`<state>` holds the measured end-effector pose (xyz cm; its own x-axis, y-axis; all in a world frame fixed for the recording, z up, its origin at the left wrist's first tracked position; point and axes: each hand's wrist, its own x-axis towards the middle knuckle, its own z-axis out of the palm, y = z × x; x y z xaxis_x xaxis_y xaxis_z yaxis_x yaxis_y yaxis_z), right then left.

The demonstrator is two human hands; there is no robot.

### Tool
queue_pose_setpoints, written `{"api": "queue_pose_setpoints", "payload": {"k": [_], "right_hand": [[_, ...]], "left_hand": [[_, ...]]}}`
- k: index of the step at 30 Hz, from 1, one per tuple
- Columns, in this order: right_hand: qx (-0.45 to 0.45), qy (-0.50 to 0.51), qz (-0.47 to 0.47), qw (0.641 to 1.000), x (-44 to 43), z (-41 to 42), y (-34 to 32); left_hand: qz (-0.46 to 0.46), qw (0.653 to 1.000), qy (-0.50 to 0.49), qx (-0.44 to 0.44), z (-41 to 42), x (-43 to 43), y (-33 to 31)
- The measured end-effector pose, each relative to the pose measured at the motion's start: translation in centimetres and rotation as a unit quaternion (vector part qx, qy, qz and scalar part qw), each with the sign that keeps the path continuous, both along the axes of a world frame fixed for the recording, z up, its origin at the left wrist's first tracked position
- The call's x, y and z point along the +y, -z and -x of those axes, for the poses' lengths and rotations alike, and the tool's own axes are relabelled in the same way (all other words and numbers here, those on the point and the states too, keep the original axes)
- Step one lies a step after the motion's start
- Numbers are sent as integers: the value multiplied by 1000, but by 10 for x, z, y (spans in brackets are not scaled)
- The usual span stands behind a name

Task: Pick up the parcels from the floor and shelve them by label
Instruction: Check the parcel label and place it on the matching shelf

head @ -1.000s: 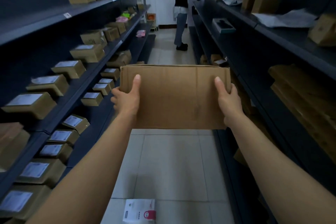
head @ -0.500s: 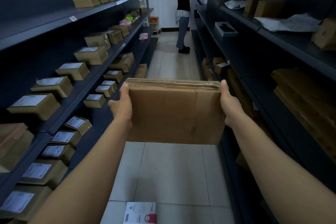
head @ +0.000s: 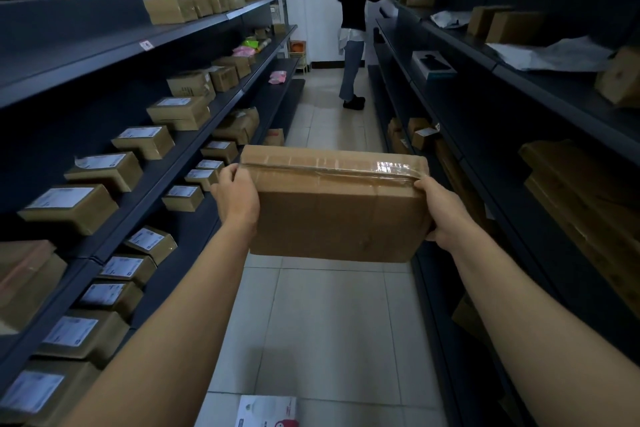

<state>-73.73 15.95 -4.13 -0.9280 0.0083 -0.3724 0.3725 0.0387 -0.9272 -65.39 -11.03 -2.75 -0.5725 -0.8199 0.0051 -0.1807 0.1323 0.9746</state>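
I hold a flat brown cardboard parcel out in front of me over the aisle floor. Clear tape runs along its upper edge. My left hand grips its left end and my right hand grips its right end. No label shows on the side facing me. A white parcel with red print lies on the floor tiles near my feet, partly cut off by the frame edge.
Dark shelves line the left, stacked with several labelled brown boxes. Dark shelves on the right hold flat cartons, boxes and white bags. A person stands at the far end of the narrow tiled aisle.
The parcel has tilted away from me and dropped lower, so its taped upper edge now shows. Both hands kept their hold on its ends.
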Motion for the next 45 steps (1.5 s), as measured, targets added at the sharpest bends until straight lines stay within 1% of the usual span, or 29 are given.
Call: {"api": "queue_pose_setpoints", "payload": {"k": [3,6,9,12,15,17,23,28,33,36,41,45], "right_hand": [[-2,-30,4,1000,7,3,-2],[-23,-12,-9,1000,6,6,-5],[-15,1,-43,999,7,9,-5],[-14,13,-56,998,8,13,-4],[-26,32,-53,998,7,15,-5],[-25,41,-58,997,7,16,-5],[-19,32,-39,999,8,17,-8],[5,29,-13,999,4,15,-6],[19,31,34,999,3,13,-6],[37,18,26,999,1,14,-7],[56,25,12,998,4,14,-9],[65,37,15,997,6,15,-8]], "left_hand": [[8,1000,10,-19,2,2,-1],[-15,1000,8,-9,1,8,-1],[-37,999,-11,-1,3,11,-3],[-42,999,-5,-8,5,10,-5],[-34,999,-5,-23,4,9,-3],[-19,1000,-5,-18,3,9,-1],[10,998,30,-52,6,3,-3],[1,999,5,-33,8,7,-8],[-28,1000,3,-8,8,5,-13],[-60,998,-1,16,7,5,-14],[-115,993,14,18,5,4,-15],[-126,992,18,16,1,3,-13]]}}
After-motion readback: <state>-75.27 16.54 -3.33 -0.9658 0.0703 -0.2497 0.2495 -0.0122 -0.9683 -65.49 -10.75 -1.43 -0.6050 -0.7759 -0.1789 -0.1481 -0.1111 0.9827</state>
